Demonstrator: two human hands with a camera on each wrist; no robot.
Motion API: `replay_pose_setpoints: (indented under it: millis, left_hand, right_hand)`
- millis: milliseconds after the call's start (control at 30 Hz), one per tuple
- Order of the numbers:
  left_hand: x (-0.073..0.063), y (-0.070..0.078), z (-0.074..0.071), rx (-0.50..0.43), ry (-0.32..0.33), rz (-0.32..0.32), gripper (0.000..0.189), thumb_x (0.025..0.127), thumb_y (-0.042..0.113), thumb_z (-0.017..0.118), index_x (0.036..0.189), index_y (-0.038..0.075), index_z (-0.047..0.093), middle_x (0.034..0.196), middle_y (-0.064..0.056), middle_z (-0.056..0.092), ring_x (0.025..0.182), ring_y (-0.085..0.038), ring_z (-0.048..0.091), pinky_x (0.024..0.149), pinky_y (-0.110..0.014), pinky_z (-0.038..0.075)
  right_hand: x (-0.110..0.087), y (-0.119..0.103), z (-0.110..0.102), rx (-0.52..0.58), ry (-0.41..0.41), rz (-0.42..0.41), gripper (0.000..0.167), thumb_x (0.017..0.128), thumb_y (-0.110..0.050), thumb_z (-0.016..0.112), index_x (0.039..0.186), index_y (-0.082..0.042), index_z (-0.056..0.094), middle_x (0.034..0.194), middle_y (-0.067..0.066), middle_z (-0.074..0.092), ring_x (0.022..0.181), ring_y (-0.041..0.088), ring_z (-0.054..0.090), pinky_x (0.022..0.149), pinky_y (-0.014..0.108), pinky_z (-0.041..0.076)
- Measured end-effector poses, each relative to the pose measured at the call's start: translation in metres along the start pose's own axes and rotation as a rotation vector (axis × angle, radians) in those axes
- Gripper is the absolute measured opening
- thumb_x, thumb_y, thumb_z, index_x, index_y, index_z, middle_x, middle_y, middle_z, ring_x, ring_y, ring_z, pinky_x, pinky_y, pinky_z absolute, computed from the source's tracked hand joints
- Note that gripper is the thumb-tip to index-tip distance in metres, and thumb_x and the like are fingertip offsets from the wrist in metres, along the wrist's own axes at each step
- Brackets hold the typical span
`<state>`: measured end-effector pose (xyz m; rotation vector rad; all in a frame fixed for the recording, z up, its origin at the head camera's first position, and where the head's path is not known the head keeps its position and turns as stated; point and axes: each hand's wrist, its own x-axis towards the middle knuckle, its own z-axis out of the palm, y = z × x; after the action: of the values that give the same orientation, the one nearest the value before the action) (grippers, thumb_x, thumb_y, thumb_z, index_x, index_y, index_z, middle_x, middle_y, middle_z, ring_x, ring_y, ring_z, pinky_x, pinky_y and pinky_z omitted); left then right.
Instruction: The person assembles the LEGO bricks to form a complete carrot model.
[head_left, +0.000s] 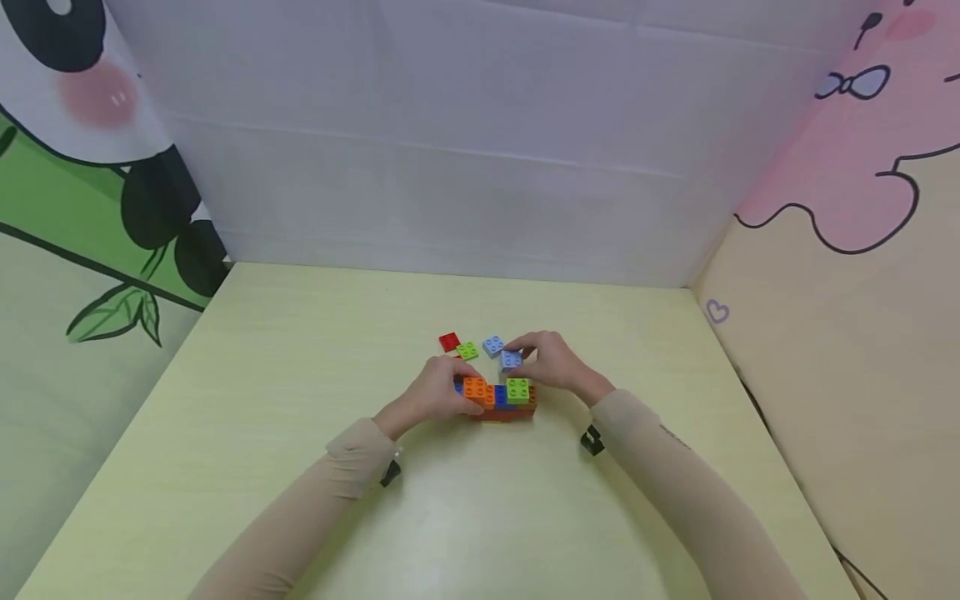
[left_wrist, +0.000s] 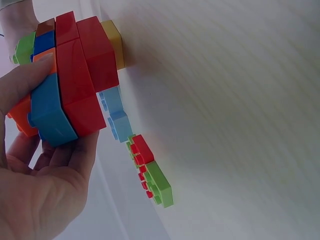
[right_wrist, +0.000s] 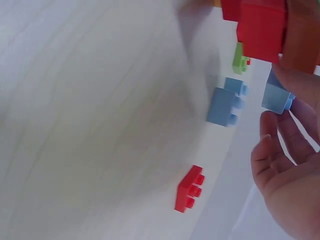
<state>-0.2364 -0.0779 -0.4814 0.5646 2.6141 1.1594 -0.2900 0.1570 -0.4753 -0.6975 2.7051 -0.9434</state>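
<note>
No word, label, brand or number can be read. A thin dark mark [head_left: 674, 436] on the right sleeve [head_left: 697, 492] is too small to make out as lettering. A simple heart outline [head_left: 717, 312] stands as a symbol on the right-hand wall [head_left: 825, 375].

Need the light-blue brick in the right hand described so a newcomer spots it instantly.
On the pale table, find the multicoloured brick build gripped by the left hand. In the head view, just above its lime-green brick, the right hand pinches a light-blue brick. Unlike the loose light-blue bricks nearby, it's between fingers.
</note>
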Motion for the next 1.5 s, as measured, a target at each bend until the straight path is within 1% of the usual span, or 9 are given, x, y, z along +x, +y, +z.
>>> replay_pose_setpoints:
  millis: [67,233,467,600,800,933,1067,1367,1500]
  left_hand:
    - [0.0,0.0,-0.001,0.002,0.0,0.001,0.037,0.07,0.025,0.086,0.102,0.014,0.073,0.096,0.005,0.061,0.092,-0.019,0.049,0.081,-0.036,0.04]
    - [0.0,-0.001,-0.002,-0.001,0.004,-0.002,0.037,0.069,0.025,0.087,0.102,0.014,0.073,0.095,0.005,0.061,0.091,-0.019,0.049,0.081,-0.035,0.041]
    - [-0.001,-0.001,-0.002,-0.002,0.007,0.004,0.037,0.069,0.024,0.087,0.101,0.013,0.073,0.095,0.004,0.06,0.091,-0.019,0.049,0.079,-0.035,0.041]
    - [0.0,-0.001,-0.002,-0.005,0.005,0.006,0.036,0.069,0.024,0.087,0.1,0.013,0.073,0.094,0.004,0.061,0.09,-0.019,0.049,0.079,-0.035,0.041]
    - [0.001,-0.001,-0.002,-0.008,0.001,-0.001,0.037,0.069,0.024,0.087,0.101,0.013,0.073,0.093,0.004,0.061,0.09,-0.019,0.049,0.079,-0.035,0.041]
    - [0.001,-0.002,-0.001,-0.016,0.003,-0.005,0.036,0.069,0.024,0.087,0.1,0.013,0.073,0.094,0.004,0.06,0.09,-0.019,0.049,0.078,-0.035,0.042]
    - [0.001,-0.003,0.0,-0.019,0.011,0.009,0.035,0.069,0.025,0.087,0.099,0.013,0.073,0.094,0.002,0.059,0.089,-0.019,0.05,0.077,-0.035,0.043]
    - [0.001,-0.004,0.0,-0.017,0.021,0.014,0.032,0.068,0.024,0.087,0.095,0.014,0.073,0.093,0.003,0.058,0.09,-0.02,0.049,0.078,-0.035,0.042]
    - [0.002,-0.003,0.001,-0.02,0.019,0.006,0.031,0.068,0.023,0.087,0.095,0.014,0.073,0.093,0.003,0.059,0.09,-0.02,0.049,0.079,-0.035,0.042]
  right_hand:
    - [-0.003,-0.003,-0.004,0.005,0.01,-0.019,0.041,0.078,-0.023,0.081,0.116,-0.013,0.069,0.103,-0.005,0.065,0.094,0.022,0.058,0.075,0.032,0.048]
    - [-0.01,-0.014,-0.011,0.024,0.036,-0.046,0.039,0.078,-0.021,0.081,0.115,-0.011,0.069,0.103,-0.004,0.065,0.096,0.023,0.059,0.076,0.032,0.048]
    - [-0.018,-0.034,-0.015,0.022,0.028,-0.083,0.04,0.079,-0.024,0.08,0.116,-0.012,0.069,0.103,-0.006,0.065,0.092,0.012,0.056,0.077,0.03,0.048]
    - [-0.021,-0.041,-0.016,0.037,0.027,-0.079,0.04,0.079,-0.023,0.08,0.116,-0.011,0.069,0.104,-0.006,0.065,0.092,0.013,0.056,0.078,0.033,0.049]
    - [-0.023,-0.045,-0.015,0.06,0.022,-0.087,0.039,0.08,-0.022,0.079,0.115,-0.01,0.069,0.106,-0.003,0.065,0.093,0.017,0.057,0.08,0.04,0.049]
    - [-0.025,-0.047,-0.012,0.065,0.015,-0.082,0.039,0.08,-0.024,0.079,0.115,-0.011,0.069,0.105,-0.005,0.064,0.092,0.014,0.057,0.079,0.037,0.05]
    - [-0.026,-0.049,-0.009,0.095,0.024,-0.104,0.039,0.079,-0.024,0.08,0.114,-0.011,0.069,0.104,-0.005,0.065,0.09,0.013,0.057,0.079,0.038,0.05]
    - [-0.028,-0.051,-0.004,0.088,-0.028,-0.146,0.037,0.079,-0.026,0.08,0.111,-0.011,0.07,0.1,-0.007,0.064,0.093,0.026,0.06,0.077,0.034,0.049]
    - [-0.029,-0.049,-0.003,0.089,-0.041,-0.165,0.035,0.078,-0.027,0.08,0.109,-0.012,0.07,0.097,-0.009,0.064,0.091,0.024,0.059,0.076,0.035,0.049]
